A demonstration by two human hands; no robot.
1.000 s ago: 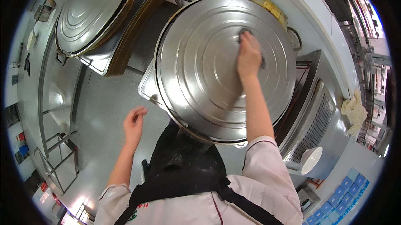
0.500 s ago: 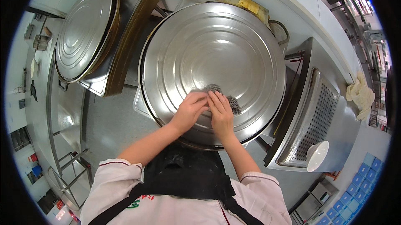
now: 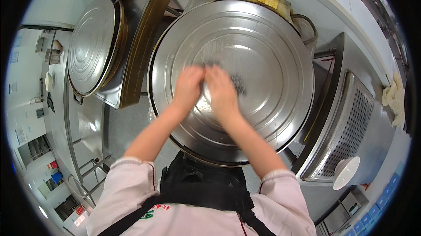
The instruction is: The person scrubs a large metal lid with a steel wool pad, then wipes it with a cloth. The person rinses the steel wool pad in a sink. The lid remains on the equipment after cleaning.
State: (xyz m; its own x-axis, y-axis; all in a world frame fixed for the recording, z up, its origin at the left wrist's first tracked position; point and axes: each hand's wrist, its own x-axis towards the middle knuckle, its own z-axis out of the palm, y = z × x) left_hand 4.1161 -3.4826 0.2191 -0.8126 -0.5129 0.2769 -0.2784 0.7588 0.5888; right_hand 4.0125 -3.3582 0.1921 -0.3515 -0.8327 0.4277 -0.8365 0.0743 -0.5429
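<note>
A large round steel lid (image 3: pixel 272 73) with ringed ridges covers the wide pan in front of me. On it lies a grey steel wool scrubber (image 3: pixel 239 83), its edges showing beyond my fingers and to the right of them. My right hand (image 3: pixel 222 93) presses the scrubber against the lid, fingers bent over it. Close beside it, my left hand (image 3: pixel 187 87) is also closed over the scrubber's left part, the fingertips of both hands nearly meeting. Both hands are a little blurred, and most of the scrubber under them is hidden.
A second lidded pan (image 3: pixel 92 45) stands on a cooker at the far left. To my right, a steel counter (image 3: pixel 372 148) bears a perforated tray (image 3: pixel 346 126), a white bowl (image 3: pixel 346 172) and a pale cloth (image 3: pixel 394 98). A curved pan handle (image 3: pixel 312 30) sticks out at the back right.
Both hands have slid the scrubber away from me, from the near part of the lid toward its middle and slightly left. My arms are stretched farther out.
</note>
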